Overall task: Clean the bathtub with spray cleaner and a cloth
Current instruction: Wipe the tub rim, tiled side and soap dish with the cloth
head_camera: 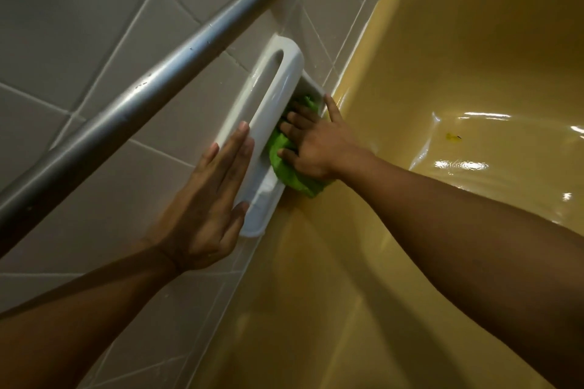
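Grey tiled wall point(79, 25) on the left, mustard-yellow bathtub point(442, 57) on the right, and straight to the action: pressing down on the green cloth point(284, 167) with the right hand point(313, 145), fingers spread wide and fairly straight, not bunching round the fabric, just pinning it flat. Stretching the thumb out to the far side and touching the end rim of the white soap dish point(275, 85). Working the cloth inside the dish's recess, tucked beneath the white loop handle running along its front, with the near end of the fabric spilling out over the lower edge toward the tub's rim. Moving outward now: bracing with the left hand point(205, 208), flat and relaxed, fingers straight and held together, lying against the tile and the outer side of the dish, thumb resting at the near corner. Gripping nothing on that side. Reaching in with both bare forearms from the bottom of the view. Passing under a grey metal grab bar point(142, 85), slanting across the wall from lower left to its mount at the top, showing a few droplets or specks along it. Glinting off a shallow sheet of water point(467, 164) down on the tub floor at the right, with a small yellow speck point(452, 136) sitting near the reflections.
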`<state>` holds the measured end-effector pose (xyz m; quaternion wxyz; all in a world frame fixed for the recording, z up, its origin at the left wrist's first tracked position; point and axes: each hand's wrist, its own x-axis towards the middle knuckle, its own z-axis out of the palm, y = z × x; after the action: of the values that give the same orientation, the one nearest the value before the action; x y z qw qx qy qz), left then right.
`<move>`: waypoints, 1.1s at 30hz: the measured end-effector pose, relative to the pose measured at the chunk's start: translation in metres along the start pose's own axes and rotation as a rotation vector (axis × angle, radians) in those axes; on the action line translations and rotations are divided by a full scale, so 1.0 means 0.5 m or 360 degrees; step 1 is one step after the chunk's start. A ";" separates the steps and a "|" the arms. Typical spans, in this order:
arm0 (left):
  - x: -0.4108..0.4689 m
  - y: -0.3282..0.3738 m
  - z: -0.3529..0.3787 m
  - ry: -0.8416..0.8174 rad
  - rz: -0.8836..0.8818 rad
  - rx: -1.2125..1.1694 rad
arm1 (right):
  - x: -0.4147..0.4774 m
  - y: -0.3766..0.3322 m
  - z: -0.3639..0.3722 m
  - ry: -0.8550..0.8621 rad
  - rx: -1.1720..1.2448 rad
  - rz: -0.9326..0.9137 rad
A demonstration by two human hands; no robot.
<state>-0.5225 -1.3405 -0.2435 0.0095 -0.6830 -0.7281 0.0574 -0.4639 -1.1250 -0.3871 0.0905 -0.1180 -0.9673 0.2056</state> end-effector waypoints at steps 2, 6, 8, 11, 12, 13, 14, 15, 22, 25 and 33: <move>0.000 0.001 0.003 0.0012 -0.0004 -0.0005 | 0.009 0.003 0.001 0.0020 -0.0024 0.0082; 0.000 0.002 0.005 0.0019 0.0001 0.0032 | 0.007 -0.020 0.015 0.0132 -0.0016 0.0134; 0.000 0.001 0.005 0.0031 0.0009 0.0038 | -0.008 -0.041 0.020 0.0119 0.0045 0.0101; 0.001 0.001 0.006 0.0057 0.0014 0.0017 | -0.058 -0.099 0.044 0.0051 0.0127 -0.0077; 0.001 0.002 0.007 0.0062 0.0019 0.0013 | -0.077 -0.124 0.055 0.0026 0.0148 -0.0124; 0.001 0.002 0.007 0.0066 0.0025 0.0009 | -0.094 -0.149 0.067 0.0014 0.0151 -0.0153; 0.000 0.003 0.007 0.0071 0.0027 0.0008 | -0.106 -0.173 0.077 0.0022 0.0142 -0.0176; 0.000 0.003 0.006 0.0079 0.0027 0.0010 | -0.113 -0.194 0.087 0.0053 0.0128 -0.0198; 0.001 0.006 0.004 0.0080 0.0032 -0.0002 | -0.111 -0.190 0.114 0.0180 0.0169 -0.0448; 0.001 0.007 0.003 0.0070 0.0013 -0.0020 | -0.086 -0.134 0.081 0.0067 0.0140 -0.0416; 0.000 0.009 0.004 0.0080 -0.0034 0.0001 | 0.017 0.033 -0.005 -0.0009 0.0063 -0.0084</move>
<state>-0.5181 -1.3402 -0.2459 0.0286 -0.6764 -0.7348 0.0404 -0.4682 -1.1074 -0.3907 0.0953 -0.0901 -0.9661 0.2225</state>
